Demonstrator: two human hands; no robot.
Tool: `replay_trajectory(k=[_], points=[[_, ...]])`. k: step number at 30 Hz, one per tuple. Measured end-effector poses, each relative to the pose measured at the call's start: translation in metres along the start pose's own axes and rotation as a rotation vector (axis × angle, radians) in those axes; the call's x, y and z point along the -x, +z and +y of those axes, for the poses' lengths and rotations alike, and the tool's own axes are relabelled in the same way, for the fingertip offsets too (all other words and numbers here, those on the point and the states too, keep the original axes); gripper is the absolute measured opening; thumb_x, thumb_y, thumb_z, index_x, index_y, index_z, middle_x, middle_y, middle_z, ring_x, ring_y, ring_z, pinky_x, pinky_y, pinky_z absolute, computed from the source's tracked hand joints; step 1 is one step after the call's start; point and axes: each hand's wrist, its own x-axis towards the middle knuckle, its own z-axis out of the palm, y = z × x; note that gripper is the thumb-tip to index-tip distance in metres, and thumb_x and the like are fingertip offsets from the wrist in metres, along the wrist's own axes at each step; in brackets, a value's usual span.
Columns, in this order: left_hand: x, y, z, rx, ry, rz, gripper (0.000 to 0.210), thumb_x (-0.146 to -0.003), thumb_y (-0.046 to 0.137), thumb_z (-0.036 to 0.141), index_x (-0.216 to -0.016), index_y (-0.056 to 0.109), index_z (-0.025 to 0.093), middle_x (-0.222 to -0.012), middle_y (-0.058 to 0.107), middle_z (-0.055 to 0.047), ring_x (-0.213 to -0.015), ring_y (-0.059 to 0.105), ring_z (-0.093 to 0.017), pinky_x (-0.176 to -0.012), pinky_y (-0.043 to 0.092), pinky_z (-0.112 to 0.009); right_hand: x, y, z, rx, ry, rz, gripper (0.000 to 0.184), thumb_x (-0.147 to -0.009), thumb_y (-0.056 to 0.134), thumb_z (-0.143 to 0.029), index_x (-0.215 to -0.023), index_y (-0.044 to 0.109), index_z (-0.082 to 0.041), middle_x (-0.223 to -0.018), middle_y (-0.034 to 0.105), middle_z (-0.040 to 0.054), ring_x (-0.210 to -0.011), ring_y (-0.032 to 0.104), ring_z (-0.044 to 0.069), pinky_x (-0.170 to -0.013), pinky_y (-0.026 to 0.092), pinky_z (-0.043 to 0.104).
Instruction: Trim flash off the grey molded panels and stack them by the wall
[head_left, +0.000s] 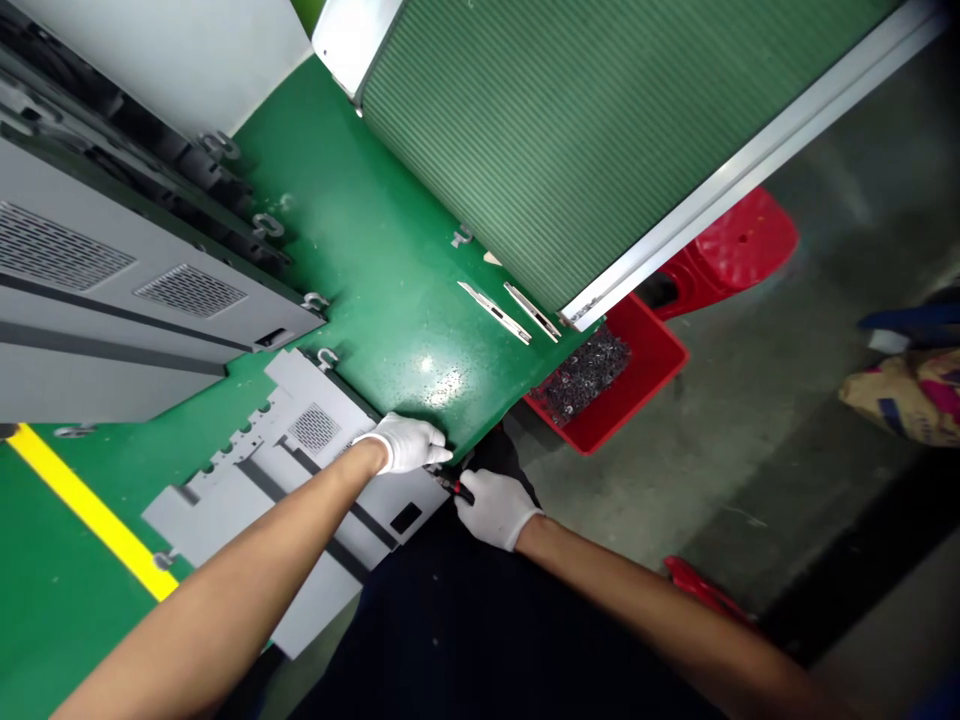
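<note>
A grey plastic panel (341, 400) with vent grilles, slots and small hook-like tabs lies at an angle on the green tabletop, near my body. My left hand (409, 443), in a white glove, is closed at the panel's near right corner, fingers pinched along its edge. White-gloved too, my right hand (491, 508) grips small pliers (457, 487) with red and black handles. Their metal jaws are at the same corner, close under my left fingertips. The glove hides most of the handles, and the jaw tips are too small to make out clearly.
More grey panels (150, 290) stand stacked at the left. Two pale utility knives (499, 312) lie by a green ribbed conveyor belt (600, 120). A red bin (637, 385) of dark scraps and a red stool (746, 245) are at the right. Yellow tape (90, 510) crosses the tabletop.
</note>
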Motion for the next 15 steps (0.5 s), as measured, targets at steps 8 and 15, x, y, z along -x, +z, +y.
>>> replay_trajectory(k=[8,15], points=[[-0.004,0.004,-0.003,0.031,0.013,0.013,0.049,-0.088,0.046,0.066,-0.072,0.066,0.024,-0.071,0.067,0.002,-0.067,0.056,-0.014,-0.068,0.035,-0.029,-0.002,-0.007,-0.017,-0.064,0.284,-0.172,0.025,-0.087,0.056,-0.045,-0.097,0.065,-0.023,-0.101,0.073,0.0107,-0.091,0.069,0.029,-0.069,0.047,0.036],[-0.007,0.004,-0.004,0.027,0.0,-0.007,0.048,-0.086,0.049,0.066,-0.074,0.065,0.023,-0.072,0.067,0.002,-0.068,0.055,-0.014,-0.066,0.034,-0.028,-0.005,-0.005,-0.013,0.084,0.174,-0.124,0.025,-0.092,0.047,-0.032,-0.099,0.067,-0.018,-0.097,0.074,0.0146,-0.089,0.071,0.031,-0.075,0.049,0.039]])
